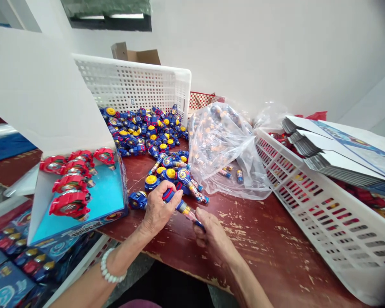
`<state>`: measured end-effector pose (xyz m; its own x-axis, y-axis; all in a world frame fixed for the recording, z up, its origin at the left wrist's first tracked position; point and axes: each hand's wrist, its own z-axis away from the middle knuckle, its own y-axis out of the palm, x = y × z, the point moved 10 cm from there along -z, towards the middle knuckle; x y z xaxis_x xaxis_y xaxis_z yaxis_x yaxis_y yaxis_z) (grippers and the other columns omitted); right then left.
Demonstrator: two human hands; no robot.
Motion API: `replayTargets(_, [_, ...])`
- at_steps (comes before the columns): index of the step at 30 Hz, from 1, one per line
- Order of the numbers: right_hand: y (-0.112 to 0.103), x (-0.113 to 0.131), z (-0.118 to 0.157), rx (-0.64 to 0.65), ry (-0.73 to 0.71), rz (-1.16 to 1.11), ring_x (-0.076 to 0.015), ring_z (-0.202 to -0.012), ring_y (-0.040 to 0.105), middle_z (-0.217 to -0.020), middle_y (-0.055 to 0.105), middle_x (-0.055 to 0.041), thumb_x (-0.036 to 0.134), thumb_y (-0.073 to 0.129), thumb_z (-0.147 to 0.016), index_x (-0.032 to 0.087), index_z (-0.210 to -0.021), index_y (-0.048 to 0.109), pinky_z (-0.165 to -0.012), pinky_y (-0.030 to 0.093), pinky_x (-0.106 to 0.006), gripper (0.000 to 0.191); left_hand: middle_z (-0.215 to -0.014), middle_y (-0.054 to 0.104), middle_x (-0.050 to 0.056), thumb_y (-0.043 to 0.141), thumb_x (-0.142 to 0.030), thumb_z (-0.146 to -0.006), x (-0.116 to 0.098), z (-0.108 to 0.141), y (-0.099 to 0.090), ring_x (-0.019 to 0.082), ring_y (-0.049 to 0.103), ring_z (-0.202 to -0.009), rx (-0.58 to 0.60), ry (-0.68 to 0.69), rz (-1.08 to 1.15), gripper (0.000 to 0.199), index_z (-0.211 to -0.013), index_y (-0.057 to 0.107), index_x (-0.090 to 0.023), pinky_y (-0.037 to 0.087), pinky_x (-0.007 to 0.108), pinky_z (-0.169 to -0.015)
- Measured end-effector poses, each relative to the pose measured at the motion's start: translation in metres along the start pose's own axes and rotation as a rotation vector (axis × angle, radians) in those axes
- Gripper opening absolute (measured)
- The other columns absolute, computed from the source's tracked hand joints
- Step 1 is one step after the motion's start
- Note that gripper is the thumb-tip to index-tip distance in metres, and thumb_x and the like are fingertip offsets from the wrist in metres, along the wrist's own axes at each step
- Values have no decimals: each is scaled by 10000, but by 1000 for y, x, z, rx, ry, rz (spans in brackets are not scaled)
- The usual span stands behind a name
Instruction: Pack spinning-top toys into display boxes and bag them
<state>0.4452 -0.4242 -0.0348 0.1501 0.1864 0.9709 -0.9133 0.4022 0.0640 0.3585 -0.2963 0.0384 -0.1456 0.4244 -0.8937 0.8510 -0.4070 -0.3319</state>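
My left hand point(163, 204) is closed around a blue toy launcher point(182, 207) with a red part, held just above the table. A small clear tube point(190, 214) with a printed wrapper sticks out of its lower end, and my right hand point(210, 231) grips that tube. Beyond my hands lies a group of blue toys point(171, 174) with yellow discs, some with tubes attached. To their right, a clear plastic bag point(223, 141) holds many small tubes, and a loose tube point(239, 176) shows near its mouth.
At left stands a display box point(119, 188) with several red toys point(71, 202). A white basket point(131, 81) lies tipped behind a heap of blue toys point(147, 128). Another white basket point(327, 226), at right, carries folded cardboard point(349, 162). Packed boxes point(9, 278) sit lower left.
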Motion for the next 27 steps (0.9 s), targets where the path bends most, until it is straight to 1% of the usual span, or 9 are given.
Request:
replayTargets(3, [-8, 21, 2, -87, -193, 229, -123, -654, 444, -782, 518, 7, 545, 479, -899, 206, -1055, 546, -616, 371, -244, 378, -667, 489, -49, 596, -354, -798, 1, -3, 2, 109, 454, -612, -6, -6, -20, 192, -726, 514, -197, 387, 212, -609])
replayTargets(5, [-12, 32, 4, -157, -298, 370, -140, -756, 478, -856, 559, -10, 500, 513, -898, 196, -1015, 580, -704, 358, -259, 332, -656, 476, -49, 582, -350, -802, 3, -5, 6, 110, 440, -605, -4, -20, -28, 192, -715, 506, -196, 381, 216, -603])
replayTargets(9, [-15, 7, -7, -37, -162, 202, -108, -588, 345, -648, 410, 35, 553, 414, -927, 176, -774, 517, -559, 283, -241, 420, -636, 475, -49, 555, -337, -810, -3, -5, 18, 116, 445, -596, 66, 20, -127, 174, -717, 499, -201, 376, 231, -607])
replayTargets(13, [-32, -7, -15, -63, -166, 322, -136, -671, 438, -737, 512, 12, 563, 414, -926, 183, -908, 573, -624, 339, -252, 412, -774, 601, -28, 609, -360, -772, -15, -15, 26, 149, 546, -712, 206, 75, -259, 167, -825, 543, -217, 416, 263, -699])
replayTargets(16, [-46, -12, -17, -164, -223, 562, -205, -815, 534, -864, 611, -35, 547, 398, -938, 203, -970, 619, -738, 390, -318, 409, -873, 647, -20, 626, -377, -755, -12, -51, 7, 161, 598, -789, 109, 56, -285, 202, -883, 575, -230, 454, 260, -737])
replayTargets(18, [-51, -10, -15, -261, -303, 752, -242, -849, 547, -897, 626, -60, 526, 397, -944, 212, -971, 639, -767, 403, -368, 397, -924, 650, -1, 589, -347, -780, 5, -90, -15, 169, 614, -801, -49, -22, -333, 207, -945, 573, -224, 474, 265, -738])
replayTargets(21, [-51, 1, -4, -407, -494, 946, -263, -875, 536, -976, 618, -86, 458, 443, -943, 215, -1084, 616, -786, 431, -410, 330, -1124, 591, 110, 599, -221, -742, 42, -150, -36, 265, 559, -1061, -216, -148, -420, 390, -1122, 523, -171, 435, 365, -909])
replayTargets(24, [-51, 12, 7, -440, -608, 993, -243, -906, 538, -1043, 596, -90, 350, 485, -942, 217, -1161, 565, -791, 464, -386, 268, -1237, 505, 200, 605, -197, -723, 89, -195, -44, 382, 479, -1164, -270, -314, -480, 486, -1195, 501, -152, 396, 495, -940])
replayTargets(27, [-66, 28, 10, -413, -657, 923, -190, -949, 553, -1055, 579, -73, 239, 453, -957, 220, -1161, 543, -813, 479, -308, 224, -1268, 477, 220, 608, -233, -754, 126, -221, -44, 411, 449, -1196, -257, -394, -519, 476, -1209, 493, -158, 388, 515, -941])
